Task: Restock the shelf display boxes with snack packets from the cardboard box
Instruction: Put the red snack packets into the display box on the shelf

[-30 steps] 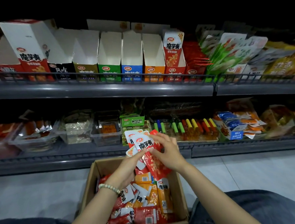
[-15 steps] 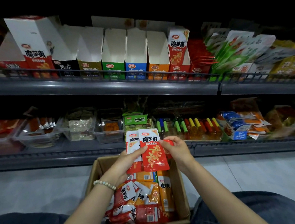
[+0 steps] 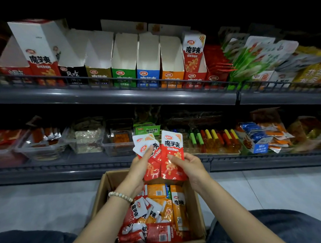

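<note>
both hands (image 3: 139,170) (image 3: 192,166) pinching red packets (image 3: 171,157) upright over the box (image 3: 104,193); red display box (image 3: 194,64) sits up and slightly right of the fingers, right hand nearer

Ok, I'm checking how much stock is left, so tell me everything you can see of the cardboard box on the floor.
The cardboard box is brown card, open at the top, standing on the pale floor in front of the lower shelf, between the person's legs. It holds a jumbled pile of snack packets, red, orange and white, some barcode side up. The left hand and right hand hold red packets above its far edge; the left forearm crosses over its near left corner.
</note>
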Tool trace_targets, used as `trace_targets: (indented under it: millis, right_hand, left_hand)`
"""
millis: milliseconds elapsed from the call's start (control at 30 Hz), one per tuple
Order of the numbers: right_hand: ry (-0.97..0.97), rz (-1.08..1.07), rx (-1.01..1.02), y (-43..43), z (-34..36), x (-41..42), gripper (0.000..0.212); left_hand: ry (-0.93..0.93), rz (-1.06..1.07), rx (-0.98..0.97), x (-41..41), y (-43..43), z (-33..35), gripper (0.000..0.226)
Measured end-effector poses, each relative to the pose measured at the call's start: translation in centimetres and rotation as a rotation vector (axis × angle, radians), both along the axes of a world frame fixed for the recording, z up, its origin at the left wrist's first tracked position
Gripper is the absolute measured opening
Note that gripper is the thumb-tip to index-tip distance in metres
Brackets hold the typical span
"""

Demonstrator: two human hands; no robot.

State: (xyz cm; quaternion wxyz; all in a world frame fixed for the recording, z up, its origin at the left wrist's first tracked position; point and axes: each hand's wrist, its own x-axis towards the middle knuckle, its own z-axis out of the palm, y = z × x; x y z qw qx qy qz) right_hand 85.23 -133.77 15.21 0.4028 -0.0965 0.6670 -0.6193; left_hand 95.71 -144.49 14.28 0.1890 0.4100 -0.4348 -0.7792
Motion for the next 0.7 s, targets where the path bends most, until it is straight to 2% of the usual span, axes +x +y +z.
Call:
trace_targets:
  millis: [67,133,200,267,333,400,500,600,700]
  right_hand:
    - [-0.074,-0.075,-0.004,0.1,0.0,-0.6,0.031]
    - [-0.138,-0.096,-0.019,0.3,0.0,-0.7,0.033]
    - [-0.147,-0.022,-0.036,0.3,0.0,-0.2,0.037]
    - [-0.092,0.086,-0.044,0.1,-0.2,0.3,0.035]
    - [-0.004,0.148,-0.046,-0.1,-0.2,0.6,0.03]
    - [0.009,0.124,-0.072,-0.3,-0.2,0.7,0.024]
    - [-0.006,0.037,-0.081,-0.7,0.0,0.8,0.022]
    - [0.109,0.05,-0.071,-1.0,0.5,0.8,0.031]
    - [0.21,0.06,-0.143,-1.1,1.9,0.2,0.032]
  left_hand:
    - [0.052,0.043,0.062,0.0,-0.1,0.4,0.031]
    - [0.049,0.028,0.015,0.2,-0.3,0.4,0.033]
    - [0.007,-0.014,-0.078,0.3,-0.3,0.5,0.031]
    - [-0.02,-0.045,-0.147,0.3,-0.1,0.8,0.027]
    - [-0.04,-0.08,-0.189,0.1,0.0,0.9,0.035]
    - [-0.043,-0.096,-0.218,0.0,0.4,1.2,0.041]
    - [0.006,-0.132,-0.272,-0.3,0.8,1.4,0.031]
    - [0.047,-0.133,-0.333,-0.2,1.0,2.1,0.021]
    - [0.066,-0.148,-0.355,-0.5,0.9,3.0,0.023]
